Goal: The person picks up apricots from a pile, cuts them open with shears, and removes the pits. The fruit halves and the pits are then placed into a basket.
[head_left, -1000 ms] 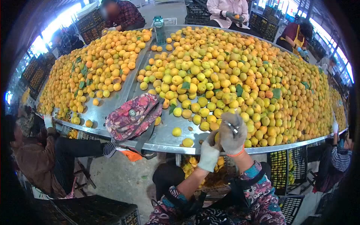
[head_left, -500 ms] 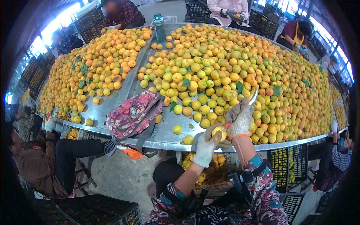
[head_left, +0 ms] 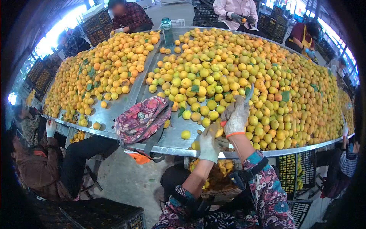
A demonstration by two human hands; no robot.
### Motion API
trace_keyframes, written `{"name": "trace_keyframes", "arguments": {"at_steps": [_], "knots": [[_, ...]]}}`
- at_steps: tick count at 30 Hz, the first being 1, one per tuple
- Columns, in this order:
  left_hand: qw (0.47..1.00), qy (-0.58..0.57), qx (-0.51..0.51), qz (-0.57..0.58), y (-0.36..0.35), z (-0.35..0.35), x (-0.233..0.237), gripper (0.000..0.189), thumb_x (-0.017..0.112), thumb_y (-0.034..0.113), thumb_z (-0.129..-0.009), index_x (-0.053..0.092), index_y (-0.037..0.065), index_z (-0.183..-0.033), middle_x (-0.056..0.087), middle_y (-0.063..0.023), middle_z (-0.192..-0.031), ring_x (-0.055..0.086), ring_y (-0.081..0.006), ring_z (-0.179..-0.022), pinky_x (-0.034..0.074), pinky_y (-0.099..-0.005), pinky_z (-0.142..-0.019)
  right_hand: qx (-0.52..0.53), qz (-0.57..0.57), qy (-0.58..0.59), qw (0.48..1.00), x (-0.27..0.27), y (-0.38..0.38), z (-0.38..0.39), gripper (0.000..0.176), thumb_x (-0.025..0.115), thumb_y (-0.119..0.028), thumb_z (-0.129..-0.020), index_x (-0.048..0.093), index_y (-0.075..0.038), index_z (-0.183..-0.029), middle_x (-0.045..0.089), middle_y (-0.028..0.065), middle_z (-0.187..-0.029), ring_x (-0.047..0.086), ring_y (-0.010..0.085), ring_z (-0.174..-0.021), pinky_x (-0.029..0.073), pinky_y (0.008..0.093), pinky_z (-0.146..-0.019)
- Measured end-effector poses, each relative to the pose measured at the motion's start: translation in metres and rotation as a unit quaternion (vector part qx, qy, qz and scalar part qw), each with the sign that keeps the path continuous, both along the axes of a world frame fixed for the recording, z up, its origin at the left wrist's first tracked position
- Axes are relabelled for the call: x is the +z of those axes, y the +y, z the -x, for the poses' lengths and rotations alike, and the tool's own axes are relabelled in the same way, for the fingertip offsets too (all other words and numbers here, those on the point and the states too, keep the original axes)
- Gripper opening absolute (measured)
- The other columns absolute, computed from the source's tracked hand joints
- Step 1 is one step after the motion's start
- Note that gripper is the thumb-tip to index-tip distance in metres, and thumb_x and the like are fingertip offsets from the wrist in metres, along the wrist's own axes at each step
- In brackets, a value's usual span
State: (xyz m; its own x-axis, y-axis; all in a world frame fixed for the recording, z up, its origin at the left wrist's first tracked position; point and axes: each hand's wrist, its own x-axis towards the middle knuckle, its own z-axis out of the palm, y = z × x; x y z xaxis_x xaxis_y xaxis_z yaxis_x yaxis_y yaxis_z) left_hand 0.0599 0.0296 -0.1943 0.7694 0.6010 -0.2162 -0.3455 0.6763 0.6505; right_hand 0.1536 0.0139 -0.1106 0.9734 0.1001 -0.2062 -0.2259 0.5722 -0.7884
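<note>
My left hand (head_left: 209,144), in a pale glove, is closed around an apricot (head_left: 219,131) above the table's front edge. Just to its right, my gloved right hand (head_left: 237,116) grips a knife with a curved blade (head_left: 249,92). The red end of its handle shows near the apricot. Both hands are close together, and their fingers partly cover the fruit. Beyond them a broad heap of yellow and orange apricots (head_left: 297,103) covers the metal table (head_left: 175,142). Below the hands, a crate with cut fruit (head_left: 225,166) stands under the table edge.
A pink floral backpack (head_left: 143,118) lies on the table to the left. A green bottle (head_left: 167,32) stands on the metal divider. Black crates (head_left: 288,173) are at the lower right. Several people sit around the table, one in brown (head_left: 34,171) at my left.
The view has shifted slightly. My right hand with the knife has moved up and left, and the apricot in my left hand has turned, its cut face no longer toward me.
</note>
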Motion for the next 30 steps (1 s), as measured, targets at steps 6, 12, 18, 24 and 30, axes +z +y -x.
{"name": "trace_keyframes", "arguments": {"at_steps": [6,12,18,24,30], "knots": [[0.983,0.018,-0.024,0.184,0.013,0.001,-0.013,0.033,0.056,0.034,-0.088,0.052,0.007,-0.106,0.058,-0.0121,-0.082,0.057,-0.0228,-0.064,0.044,-0.0297,-0.053,-0.032,-0.011,-0.015,0.999,0.0,0.004,-0.024,0.013,0.054,-0.023,-0.088,0.046,-0.012,-0.087,0.032,-0.003,-0.049,0.029,0.0109,-0.037,0.025,0.0286,-0.035],[0.95,0.115,-0.129,-0.262,-0.014,0.02,0.003,0.015,0.057,0.008,-0.084,0.061,0.002,-0.097,0.062,-0.0056,-0.087,0.061,-0.0174,-0.085,0.049,-0.0297,-0.071,-0.018,0.045,-0.112,0.993,0.041,-0.07,0.002,0.016,0.051,-0.028,-0.091,0.05,-0.012,-0.094,0.028,-0.0058,-0.05,0.026,0.0066,-0.036,0.021,0.0246,-0.032],[0.72,0.105,-0.141,-0.671,-0.017,0.052,0.018,0.015,0.066,0.02,-0.077,0.066,0.007,-0.087,0.067,-0.0122,-0.088,0.064,-0.0269,-0.082,0.049,-0.0353,-0.075,-0.009,0.124,-0.072,0.99,0.013,-0.164,0.033,0.016,0.05,-0.029,-0.095,0.052,-0.013,-0.096,0.029,-0.0063,-0.051,0.025,0.005,-0.034,0.019,0.0218,-0.03],[0.553,0.448,0.051,-0.7,0.076,0.06,0.015,0.031,0.061,0.035,-0.077,0.064,0.01,-0.094,0.066,-0.0141,-0.087,0.063,-0.0323,-0.084,0.05,-0.0433,-0.075,0.022,0.147,-0.004,0.989,-0.031,-0.215,0.046,0.019,0.049,-0.031,-0.095,0.05,-0.013,-0.099,0.036,-0.0051,-0.051,0.031,0.0063,-0.034,0.026,0.0216,-0.03],[0.528,0.549,-0.169,-0.626,0.11,0.031,-0.004,0.046,0.065,0.041,-0.075,0.064,0.006,-0.105,0.063,-0.0194,-0.108,0.061,-0.0328,-0.099,0.047,-0.0392,-0.087,0.093,0.115,-0.02,0.989,-0.04,-0.231,0.039,0.025,0.045,-0.036,-0.096,0.049,-0.012,-0.098,0.038,-0.0019,-0.051,0.033,0.0093,-0.034,0.026,0.0241,-0.03]]}}
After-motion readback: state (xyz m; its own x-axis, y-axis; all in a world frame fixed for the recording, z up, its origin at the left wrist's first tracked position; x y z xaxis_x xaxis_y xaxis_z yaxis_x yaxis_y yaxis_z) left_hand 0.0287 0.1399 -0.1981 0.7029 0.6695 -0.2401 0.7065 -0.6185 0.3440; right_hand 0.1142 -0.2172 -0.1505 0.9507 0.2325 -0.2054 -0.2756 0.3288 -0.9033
